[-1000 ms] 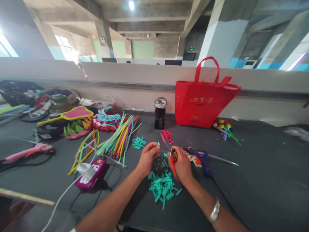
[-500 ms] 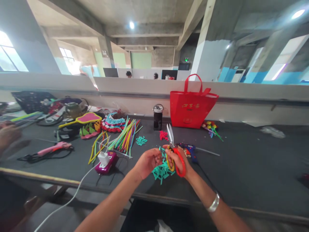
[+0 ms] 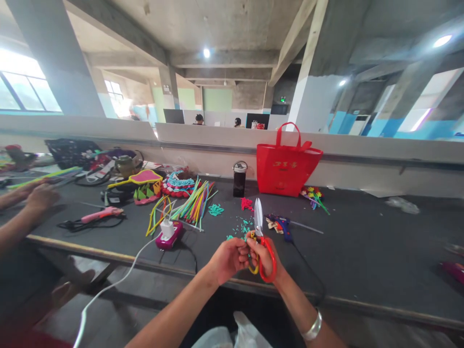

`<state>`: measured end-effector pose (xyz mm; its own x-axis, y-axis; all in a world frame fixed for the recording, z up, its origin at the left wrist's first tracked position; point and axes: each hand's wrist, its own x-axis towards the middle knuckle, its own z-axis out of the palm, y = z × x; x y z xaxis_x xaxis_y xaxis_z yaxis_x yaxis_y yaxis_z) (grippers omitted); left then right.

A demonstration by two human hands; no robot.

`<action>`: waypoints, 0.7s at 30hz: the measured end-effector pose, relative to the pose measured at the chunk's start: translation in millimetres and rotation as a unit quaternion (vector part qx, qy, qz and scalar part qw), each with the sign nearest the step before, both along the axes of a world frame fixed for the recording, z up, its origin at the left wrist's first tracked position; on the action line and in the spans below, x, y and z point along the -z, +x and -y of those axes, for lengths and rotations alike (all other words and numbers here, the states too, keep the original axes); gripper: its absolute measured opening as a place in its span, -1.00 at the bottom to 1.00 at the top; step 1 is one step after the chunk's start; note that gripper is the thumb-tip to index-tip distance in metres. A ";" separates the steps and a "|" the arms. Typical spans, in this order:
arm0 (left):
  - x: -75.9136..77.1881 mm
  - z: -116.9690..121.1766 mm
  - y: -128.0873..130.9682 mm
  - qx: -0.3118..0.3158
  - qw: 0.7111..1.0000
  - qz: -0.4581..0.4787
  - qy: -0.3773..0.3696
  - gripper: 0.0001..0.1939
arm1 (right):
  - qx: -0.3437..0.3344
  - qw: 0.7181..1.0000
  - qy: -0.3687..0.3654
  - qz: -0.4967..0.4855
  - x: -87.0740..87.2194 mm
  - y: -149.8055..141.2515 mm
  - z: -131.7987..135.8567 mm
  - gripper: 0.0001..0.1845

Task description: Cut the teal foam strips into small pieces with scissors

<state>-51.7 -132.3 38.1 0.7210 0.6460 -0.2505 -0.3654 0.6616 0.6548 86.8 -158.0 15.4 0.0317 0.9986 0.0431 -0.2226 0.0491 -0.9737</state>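
Observation:
My right hand point(image 3: 266, 258) is wrapped round a pair of scissors point(image 3: 258, 217) with red and yellow handles. The blades point up and away from me and look nearly closed. Close beside it, my left hand point(image 3: 230, 258) is closed in a pinch, its fingertips meeting those of the right. Whatever sits between these fingertips is too small to make out. Small green cut pieces point(image 3: 244, 225) lie scattered on the dark table just beyond my hands, which hide part of them. Further off are a small green pile point(image 3: 216, 210) and a pink-red pile point(image 3: 247, 204).
To the right lies a blue glue gun point(image 3: 286, 226); a red bag point(image 3: 286, 169) and black bottle point(image 3: 239, 180) stand behind. Leftward are colourful pipe cleaners point(image 3: 195, 203), a purple power block point(image 3: 169, 236) with a white cable, and a pink glue gun point(image 3: 103, 214). A co-worker's hands point(image 3: 41, 195) work far left.
My hands have drawn nearer the table's front edge and come together at the fingertips. The scissor blades have closed further. The view has shifted left, showing more of the co-worker's arms.

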 end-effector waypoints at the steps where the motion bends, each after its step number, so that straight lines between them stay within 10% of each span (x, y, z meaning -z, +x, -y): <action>1: -1.5 0.1 0.1 -0.007 1.000 -0.015 0.019 -0.85 | 0.007 1.000 -0.001 0.003 -0.3 -0.6 -0.8 -0.62; 9: -6.3 -5.4 7.2 -0.216 0.887 -0.205 0.352 -0.81 | 0.071 0.996 0.012 0.060 -10.9 -0.4 -10.5 -0.68; 13: -2.5 -14.9 8.7 -0.241 0.850 -0.249 0.396 -0.82 | 0.073 0.994 0.007 0.078 -10.6 -2.7 -15.0 -0.66; 21: -14.6 -19.1 5.1 -0.238 0.957 -0.070 0.153 -0.84 | 0.182 0.929 0.079 0.312 4.5 2.5 -19.1 -0.67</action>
